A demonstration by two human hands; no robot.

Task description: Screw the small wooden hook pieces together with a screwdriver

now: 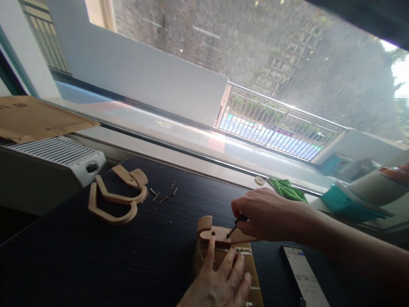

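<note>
A light wooden hook (204, 230) lies along the far edge of a box wrapped in brown tape (254, 279). Two dark holes or screw heads show in its flat part. My left hand (220, 277) rests spread on the box top, its index fingertip touching the hook just below the left hole. My right hand (258, 213) is closed around the dark handle of a screwdriver (233, 229). The screwdriver's tip meets the hook at the right hole; most of the handle is hidden in my fingers.
More wooden hooks (113, 219) lie at the left of the dark table (153, 260), beside several loose screws (164, 199). A phone (303, 273) showing a timer lies at right. A green cloth (287, 189) and tape roll (259, 181) sit by the window. A brown envelope (38, 117) covers part of a white appliance (64, 157).
</note>
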